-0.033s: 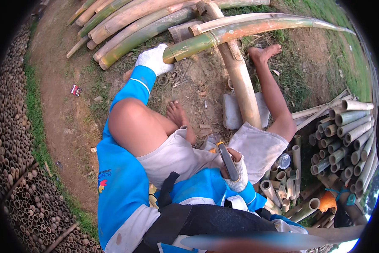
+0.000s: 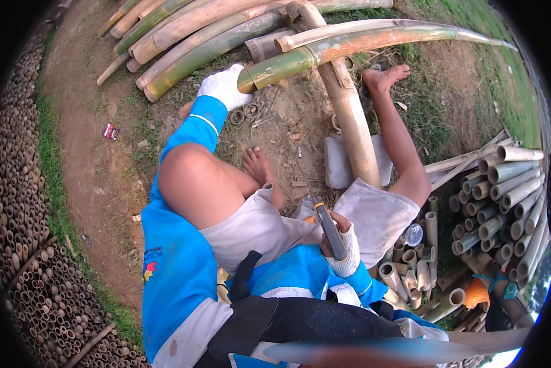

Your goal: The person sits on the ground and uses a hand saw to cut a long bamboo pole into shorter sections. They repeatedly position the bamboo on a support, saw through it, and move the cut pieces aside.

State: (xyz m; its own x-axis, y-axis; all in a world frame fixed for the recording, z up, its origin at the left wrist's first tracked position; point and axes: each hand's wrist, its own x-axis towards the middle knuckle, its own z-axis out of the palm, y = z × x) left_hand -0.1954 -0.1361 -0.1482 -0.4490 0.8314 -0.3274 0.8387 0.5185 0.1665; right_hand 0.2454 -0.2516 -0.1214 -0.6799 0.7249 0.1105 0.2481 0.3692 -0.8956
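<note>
Practically nothing has moved since the earlier frame! One long green pole (image 2: 355, 47) lies across one pale support pole (image 2: 351, 132); it should be stiff, smooth, heavyish, best taken at its near end, where your left hand (image 2: 222, 89) curls its fingers. Your right hand (image 2: 348, 250) seemingly clasps one grey tool (image 2: 330, 232), fingers partly hidden.

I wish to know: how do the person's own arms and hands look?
The left hand wears a white glove; the right hand has white knitted handwear leaving some fingers bare. The left sleeve and right sleeve are blue, each with a thin white stripe. The left also bears a small red-and-yellow emblem.
</note>
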